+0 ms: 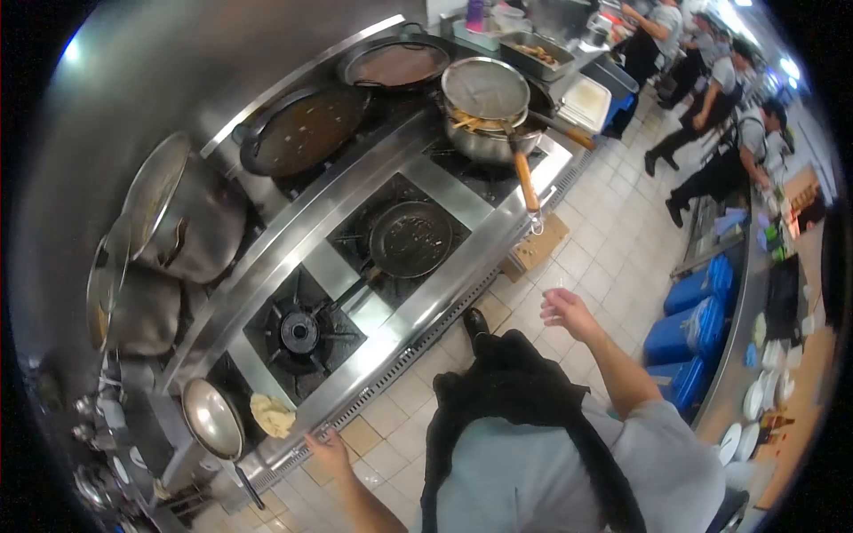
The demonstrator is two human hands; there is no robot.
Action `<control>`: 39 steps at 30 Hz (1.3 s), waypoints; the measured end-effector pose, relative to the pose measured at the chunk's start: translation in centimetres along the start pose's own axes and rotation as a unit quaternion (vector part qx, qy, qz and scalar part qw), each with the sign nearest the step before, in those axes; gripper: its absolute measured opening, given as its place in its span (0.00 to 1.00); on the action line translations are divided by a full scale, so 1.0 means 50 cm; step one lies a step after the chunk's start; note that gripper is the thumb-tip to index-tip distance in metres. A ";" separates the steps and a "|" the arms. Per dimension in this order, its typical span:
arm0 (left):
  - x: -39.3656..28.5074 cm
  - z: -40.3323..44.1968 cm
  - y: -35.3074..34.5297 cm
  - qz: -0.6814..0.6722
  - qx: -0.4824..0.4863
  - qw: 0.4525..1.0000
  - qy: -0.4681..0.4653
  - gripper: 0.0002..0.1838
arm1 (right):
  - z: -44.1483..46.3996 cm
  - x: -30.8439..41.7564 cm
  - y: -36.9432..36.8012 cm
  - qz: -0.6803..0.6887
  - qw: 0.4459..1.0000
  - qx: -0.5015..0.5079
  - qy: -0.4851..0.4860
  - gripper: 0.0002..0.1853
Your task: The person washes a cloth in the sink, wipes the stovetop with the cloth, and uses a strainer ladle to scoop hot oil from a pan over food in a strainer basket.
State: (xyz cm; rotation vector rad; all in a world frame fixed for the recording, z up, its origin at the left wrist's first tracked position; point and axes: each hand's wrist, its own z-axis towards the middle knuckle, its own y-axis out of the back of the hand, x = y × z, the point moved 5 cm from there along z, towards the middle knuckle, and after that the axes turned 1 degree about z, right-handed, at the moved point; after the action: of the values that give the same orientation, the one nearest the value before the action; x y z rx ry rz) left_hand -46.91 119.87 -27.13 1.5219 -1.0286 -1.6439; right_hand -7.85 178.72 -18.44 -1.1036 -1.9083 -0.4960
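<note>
My left hand (329,451) is beside the front edge of the steel stove (391,327), its fingers apart and holding nothing. A crumpled yellowish cloth (272,416) lies on the stove just left of it, next to a shiny steel pan (213,417). Over the tiled floor hangs my right hand (563,311), empty, with its fingers loosely bent and partly spread. A dark frying pan (410,238) sits on the middle burner, its handle pointing down-left towards a bare burner (299,332).
Two large pots (200,231) (147,311) stand at the left. Wide pans of liquid (306,133) (397,64) line the back. A strainer (485,89) rests on a pot at the stove's far end. Blue bins (680,333) stand right; several people (746,147) stand at the upper right.
</note>
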 end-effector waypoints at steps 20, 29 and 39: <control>0.017 -0.390 -0.281 0.065 0.372 0.925 0.052 0.19 | 0.357 0.356 -0.121 0.366 0.919 0.149 -0.008 0.28; 0.009 -0.349 -0.364 0.028 0.397 0.917 -0.002 0.15 | 0.295 0.462 -0.146 0.286 0.952 0.092 0.061 0.18; 0.025 -0.271 -0.406 0.047 0.421 0.894 -0.145 0.11 | 0.320 0.676 -0.188 0.020 0.978 -0.013 0.206 0.19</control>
State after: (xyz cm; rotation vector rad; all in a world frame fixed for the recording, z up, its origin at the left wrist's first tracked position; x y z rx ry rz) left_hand -32.75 126.86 -45.76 1.7042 -2.1412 -1.4412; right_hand -31.71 201.71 1.32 -0.9650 -1.5180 -0.6711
